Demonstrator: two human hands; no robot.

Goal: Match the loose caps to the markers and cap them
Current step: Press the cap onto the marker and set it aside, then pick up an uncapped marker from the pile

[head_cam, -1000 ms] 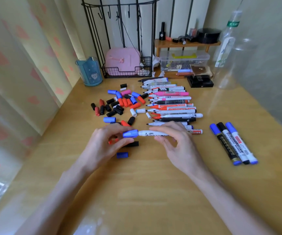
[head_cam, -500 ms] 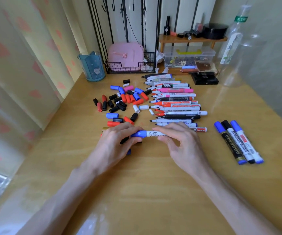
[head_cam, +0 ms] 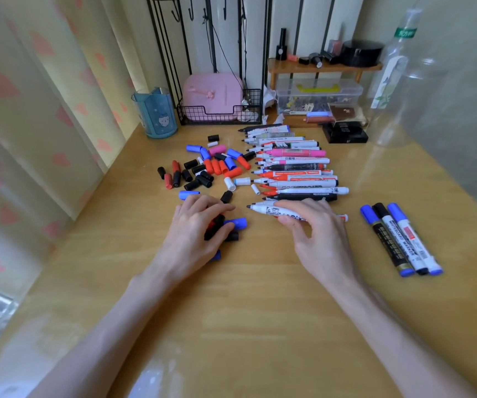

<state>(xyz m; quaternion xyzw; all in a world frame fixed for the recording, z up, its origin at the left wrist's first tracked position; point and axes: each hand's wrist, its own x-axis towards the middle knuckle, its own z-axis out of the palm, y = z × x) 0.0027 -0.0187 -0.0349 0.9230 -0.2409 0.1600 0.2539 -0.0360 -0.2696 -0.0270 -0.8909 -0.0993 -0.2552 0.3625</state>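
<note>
At the far left of the worktop (head_cam: 260,311) stands a blue cup (head_cam: 154,113). The loose caps (head_cam: 202,170) lie scattered right of it. My left hand (head_cam: 200,231) rests nearer me with fingers bent over some black caps (head_cam: 217,224); I cannot tell whether it grips them. A blue cap (head_cam: 237,223) lies just beside its thumb. My right hand (head_cam: 314,234) pinches an uncapped white marker (head_cam: 268,210), tip pointing left, in front of the row of markers (head_cam: 297,168). Three capped markers (head_cam: 398,237) lie apart at the right.
</note>
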